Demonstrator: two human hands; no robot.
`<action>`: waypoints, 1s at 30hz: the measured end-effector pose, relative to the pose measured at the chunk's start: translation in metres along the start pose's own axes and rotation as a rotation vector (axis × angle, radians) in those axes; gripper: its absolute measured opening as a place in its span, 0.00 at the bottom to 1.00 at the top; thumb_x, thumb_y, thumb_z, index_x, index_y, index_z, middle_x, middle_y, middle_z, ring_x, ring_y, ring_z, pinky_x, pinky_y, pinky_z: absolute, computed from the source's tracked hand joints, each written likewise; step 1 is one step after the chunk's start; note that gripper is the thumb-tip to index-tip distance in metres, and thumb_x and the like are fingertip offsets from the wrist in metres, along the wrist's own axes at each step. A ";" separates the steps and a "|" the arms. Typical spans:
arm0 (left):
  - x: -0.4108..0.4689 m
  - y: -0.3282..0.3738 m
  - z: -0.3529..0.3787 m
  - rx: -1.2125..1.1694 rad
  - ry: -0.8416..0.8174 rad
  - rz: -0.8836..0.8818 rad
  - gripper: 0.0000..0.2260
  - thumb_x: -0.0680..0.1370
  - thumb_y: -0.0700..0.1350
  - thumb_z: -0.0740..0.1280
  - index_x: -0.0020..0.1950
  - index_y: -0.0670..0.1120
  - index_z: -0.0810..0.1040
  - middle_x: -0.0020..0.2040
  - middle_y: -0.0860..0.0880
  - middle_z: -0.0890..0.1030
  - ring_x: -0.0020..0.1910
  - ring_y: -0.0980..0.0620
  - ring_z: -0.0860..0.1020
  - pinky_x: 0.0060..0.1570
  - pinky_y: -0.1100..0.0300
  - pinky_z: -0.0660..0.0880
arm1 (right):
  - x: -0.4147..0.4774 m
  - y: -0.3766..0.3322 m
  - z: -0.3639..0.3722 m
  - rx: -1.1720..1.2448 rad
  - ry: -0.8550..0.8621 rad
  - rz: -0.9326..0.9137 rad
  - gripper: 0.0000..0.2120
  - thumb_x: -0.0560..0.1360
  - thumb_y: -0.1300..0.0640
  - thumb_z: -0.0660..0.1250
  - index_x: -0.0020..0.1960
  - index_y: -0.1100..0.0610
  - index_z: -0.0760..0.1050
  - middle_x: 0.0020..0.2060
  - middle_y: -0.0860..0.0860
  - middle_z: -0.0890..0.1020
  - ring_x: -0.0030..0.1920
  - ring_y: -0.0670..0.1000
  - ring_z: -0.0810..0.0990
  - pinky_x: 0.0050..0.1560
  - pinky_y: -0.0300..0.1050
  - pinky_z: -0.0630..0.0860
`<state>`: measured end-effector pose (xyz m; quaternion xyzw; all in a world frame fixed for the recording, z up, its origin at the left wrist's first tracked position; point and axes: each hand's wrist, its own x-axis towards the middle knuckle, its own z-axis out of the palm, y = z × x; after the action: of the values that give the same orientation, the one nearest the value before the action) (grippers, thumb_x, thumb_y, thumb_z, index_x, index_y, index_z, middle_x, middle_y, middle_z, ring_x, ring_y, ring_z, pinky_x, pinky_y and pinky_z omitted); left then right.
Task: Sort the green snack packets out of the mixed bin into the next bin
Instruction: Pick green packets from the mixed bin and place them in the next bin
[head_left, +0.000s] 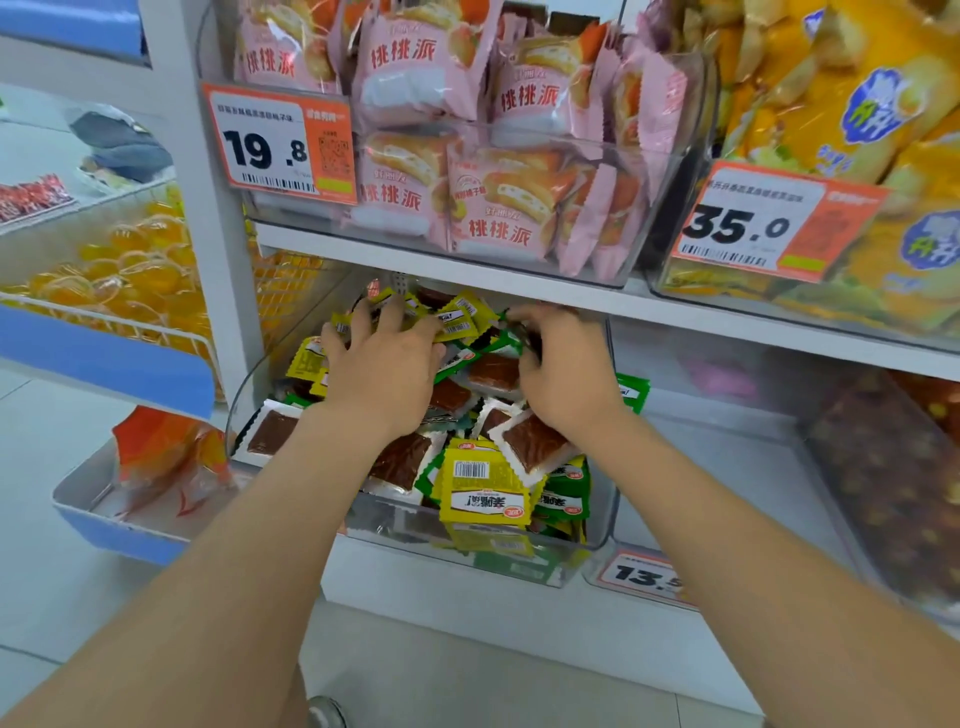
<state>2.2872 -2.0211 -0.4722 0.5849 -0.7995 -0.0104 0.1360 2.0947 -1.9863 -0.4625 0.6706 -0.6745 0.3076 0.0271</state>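
A clear plastic mixed bin (597, 540) on the lower shelf holds several yellow packets (485, 493), green snack packets (569, 499) and brown-windowed white packets (535, 441). My left hand (384, 364) lies deep in the bin with fingers spread over yellow packets at the back. My right hand (563, 364) is beside it, its fingers curled around a green packet (506, 340) near the back of the pile. The neighbouring clear bin (727, 441) to the right looks nearly bare, with one green packet (634, 392) at its left edge.
The white shelf board (519, 291) hangs low over the bin's back. Above stand bins of pink packets (467, 156) and yellow bags (831, 130) with orange price tags. A dark-packet bin (893, 483) sits far right, a blue tray (130, 499) far left.
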 end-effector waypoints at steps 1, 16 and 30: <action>-0.001 0.003 -0.002 0.032 0.038 -0.004 0.18 0.87 0.54 0.55 0.77 0.54 0.68 0.80 0.42 0.62 0.77 0.32 0.58 0.72 0.30 0.59 | -0.006 0.000 -0.002 -0.015 -0.024 -0.041 0.22 0.71 0.69 0.66 0.61 0.52 0.80 0.54 0.55 0.84 0.54 0.59 0.82 0.56 0.57 0.80; -0.035 0.045 -0.028 -0.288 0.122 0.151 0.11 0.75 0.49 0.71 0.56 0.54 0.81 0.58 0.51 0.72 0.60 0.45 0.68 0.61 0.48 0.70 | -0.046 0.014 -0.027 0.038 0.278 -0.276 0.23 0.73 0.71 0.69 0.65 0.55 0.82 0.54 0.53 0.87 0.46 0.59 0.86 0.41 0.55 0.83; -0.023 0.072 -0.004 -0.196 0.070 0.096 0.23 0.74 0.66 0.72 0.59 0.49 0.84 0.52 0.43 0.81 0.58 0.40 0.77 0.53 0.46 0.79 | -0.085 0.031 -0.081 0.481 0.088 0.321 0.19 0.76 0.69 0.67 0.62 0.51 0.70 0.47 0.42 0.82 0.49 0.45 0.83 0.43 0.41 0.79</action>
<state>2.2278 -1.9760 -0.4611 0.5298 -0.8166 -0.0615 0.2206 2.0444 -1.8776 -0.4468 0.5285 -0.6778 0.4879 -0.1526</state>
